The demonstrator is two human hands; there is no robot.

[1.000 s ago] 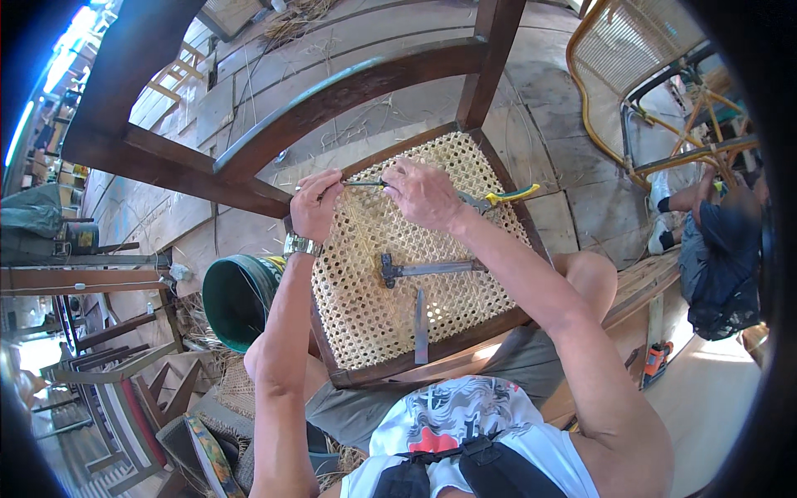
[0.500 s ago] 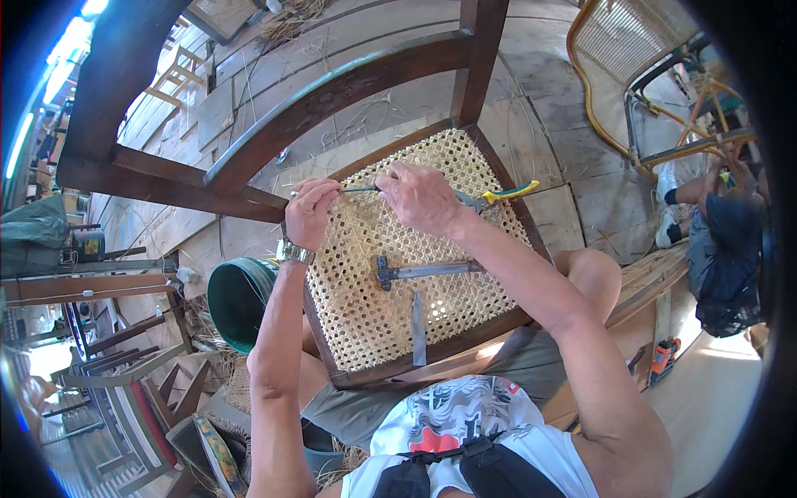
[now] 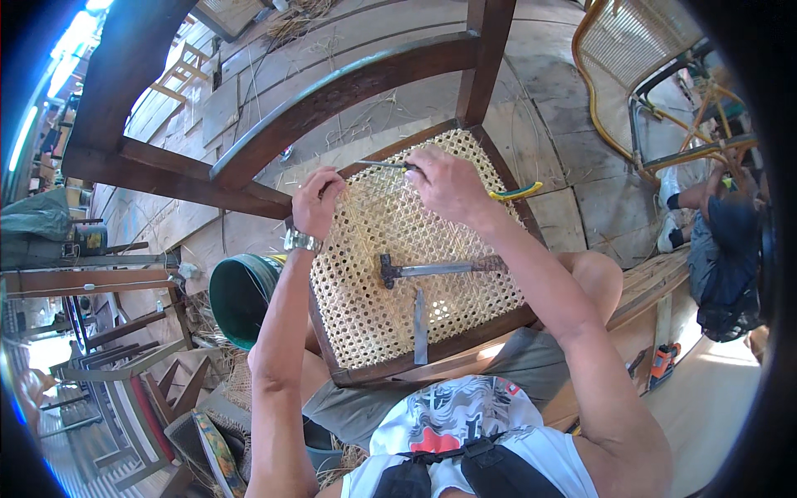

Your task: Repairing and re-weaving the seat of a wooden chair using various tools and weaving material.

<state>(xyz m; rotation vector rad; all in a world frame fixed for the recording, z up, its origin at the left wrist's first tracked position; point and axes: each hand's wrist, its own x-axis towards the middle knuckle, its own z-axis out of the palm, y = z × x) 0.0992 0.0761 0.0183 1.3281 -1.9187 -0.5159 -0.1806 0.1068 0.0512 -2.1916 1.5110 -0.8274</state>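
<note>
A chair with a woven cane seat [image 3: 365, 319] in a dark wooden frame lies before me. My right hand [image 3: 450, 184] is closed round the dark handle of a thin metal spike like an awl [image 3: 380, 163], its shaft pointing left above the seat's far edge. My left hand [image 3: 315, 206] is at the seat's far left corner, fingers pinched together; whether a cane strand is between them cannot be made out. A hammer [image 3: 432, 269] lies across the weave, with a flat metal blade [image 3: 421, 332] below its head. Yellow-handled pliers [image 3: 519, 192] lie partly hidden behind my right wrist.
The chair's curved back rail [image 3: 349, 79] rises beyond the seat. A green bucket [image 3: 237, 303] stands left of it. At the right are a rattan chair [image 3: 635, 50], another person [image 3: 726, 257] and a wooden bench [image 3: 647, 286] with an orange-and-black tool [image 3: 664, 363].
My right hand has moved a little right and up with the spike, drawing its tip away from my left hand. My left hand has shifted slightly right and down.
</note>
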